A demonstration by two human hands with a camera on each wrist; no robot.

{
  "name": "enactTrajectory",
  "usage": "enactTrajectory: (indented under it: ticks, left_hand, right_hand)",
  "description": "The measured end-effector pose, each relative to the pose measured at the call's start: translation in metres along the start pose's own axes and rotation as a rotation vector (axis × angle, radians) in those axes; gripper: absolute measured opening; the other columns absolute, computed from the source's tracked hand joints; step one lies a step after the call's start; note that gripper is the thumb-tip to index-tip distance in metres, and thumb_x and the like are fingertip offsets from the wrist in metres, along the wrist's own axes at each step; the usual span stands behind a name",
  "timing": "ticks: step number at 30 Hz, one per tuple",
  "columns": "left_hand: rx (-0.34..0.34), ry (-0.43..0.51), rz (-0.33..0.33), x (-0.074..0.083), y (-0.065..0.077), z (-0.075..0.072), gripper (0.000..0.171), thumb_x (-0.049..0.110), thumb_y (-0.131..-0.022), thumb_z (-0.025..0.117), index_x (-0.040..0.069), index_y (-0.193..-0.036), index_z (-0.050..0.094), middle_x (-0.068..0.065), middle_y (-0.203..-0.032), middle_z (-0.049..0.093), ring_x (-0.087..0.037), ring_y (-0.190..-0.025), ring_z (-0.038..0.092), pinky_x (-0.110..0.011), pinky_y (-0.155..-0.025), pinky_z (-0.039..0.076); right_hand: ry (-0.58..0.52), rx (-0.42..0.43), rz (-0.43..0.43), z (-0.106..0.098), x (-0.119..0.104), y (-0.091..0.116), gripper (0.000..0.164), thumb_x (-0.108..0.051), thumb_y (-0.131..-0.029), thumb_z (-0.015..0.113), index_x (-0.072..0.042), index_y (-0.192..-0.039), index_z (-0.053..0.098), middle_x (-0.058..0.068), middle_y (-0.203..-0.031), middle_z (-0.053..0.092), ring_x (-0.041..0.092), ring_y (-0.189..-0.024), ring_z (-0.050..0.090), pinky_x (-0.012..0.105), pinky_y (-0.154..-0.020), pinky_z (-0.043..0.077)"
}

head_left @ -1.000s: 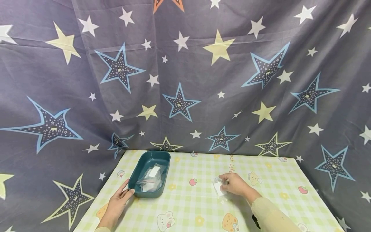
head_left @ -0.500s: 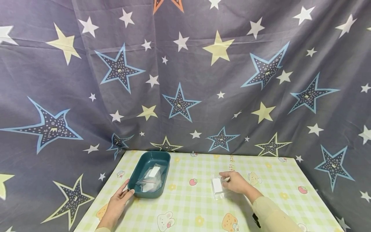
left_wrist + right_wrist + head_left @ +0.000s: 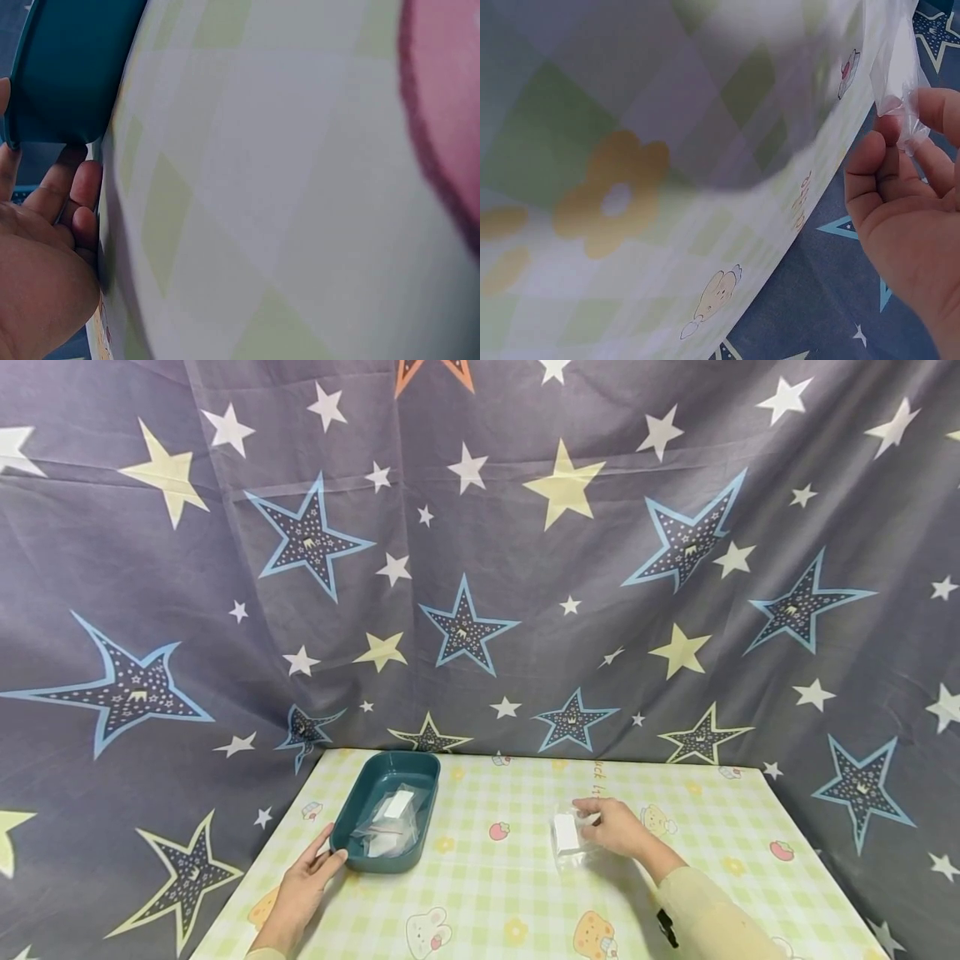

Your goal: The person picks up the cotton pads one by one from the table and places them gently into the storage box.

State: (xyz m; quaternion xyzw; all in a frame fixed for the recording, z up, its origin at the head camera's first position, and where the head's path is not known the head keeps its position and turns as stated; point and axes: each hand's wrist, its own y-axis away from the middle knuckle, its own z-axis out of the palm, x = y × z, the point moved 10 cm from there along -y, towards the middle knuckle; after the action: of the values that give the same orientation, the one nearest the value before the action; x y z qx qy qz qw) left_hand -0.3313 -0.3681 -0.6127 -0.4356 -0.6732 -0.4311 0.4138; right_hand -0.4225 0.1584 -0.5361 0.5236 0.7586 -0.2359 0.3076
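Observation:
My left hand [image 3: 300,889] grips the near left corner of a dark teal tray [image 3: 423,839], thumb at the rim. In the left wrist view, the fingers [image 3: 52,187] reach the outside of the tray wall [image 3: 75,75] from below. On the right side of the table, my right hand [image 3: 618,828] pinches the edge of a clear plastic bag [image 3: 567,835] with a flat white piece inside. The right wrist view shows the bag's crumpled edge [image 3: 904,112] between thumb and fingers. Inside the tray lie other clear bags [image 3: 393,818] with white pieces.
A table [image 3: 495,885] with a green checked, cartoon-printed cloth runs under both hands. Behind it hangs a dark curtain [image 3: 480,543] with stars, reaching down to the table's back edge. A small black object [image 3: 666,928] sits at the right sleeve.
The right hand shifts slightly back and to the right, and the bag turns so its white piece shows more fully. The left hand and tray stay where they were.

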Motion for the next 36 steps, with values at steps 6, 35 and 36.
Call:
enactTrajectory:
  ticks: [6,35,36]
  left_hand:
    - [0.001,0.012,0.002,0.001,0.000,-0.001,0.082,0.047,-0.104,0.069,0.028,-0.172,0.028,-0.033,-0.170,0.029,-0.047,-0.162,0.026,-0.058,-0.129,0.033]
    - [0.011,0.018,0.010,-0.002,-0.002,-0.001,0.081,0.046,-0.104,0.070,0.028,-0.171,0.029,-0.034,-0.169,0.031,-0.046,-0.161,0.029,-0.057,-0.130,0.032]
    - [0.012,0.017,0.011,-0.002,-0.002,-0.001,0.081,0.046,-0.104,0.070,0.028,-0.171,0.029,-0.034,-0.169,0.031,-0.046,-0.161,0.029,-0.057,-0.130,0.032]
  right_hand:
    - [-0.013,0.029,0.004,-0.007,0.000,-0.002,0.055,0.000,-0.087,0.073,0.003,-0.142,0.065,0.019,-0.121,0.076,0.026,-0.095,0.073,0.030,-0.075,0.061]
    - [-0.090,0.080,0.012,-0.019,-0.005,-0.009,0.055,-0.004,-0.091,0.073,0.003,-0.145,0.063,0.020,-0.127,0.076,0.029,-0.106,0.073,0.038,-0.089,0.063]
    - [-0.091,0.080,0.014,-0.019,-0.006,-0.009,0.055,-0.004,-0.091,0.073,0.003,-0.145,0.063,0.020,-0.127,0.076,0.029,-0.106,0.073,0.037,-0.088,0.063]
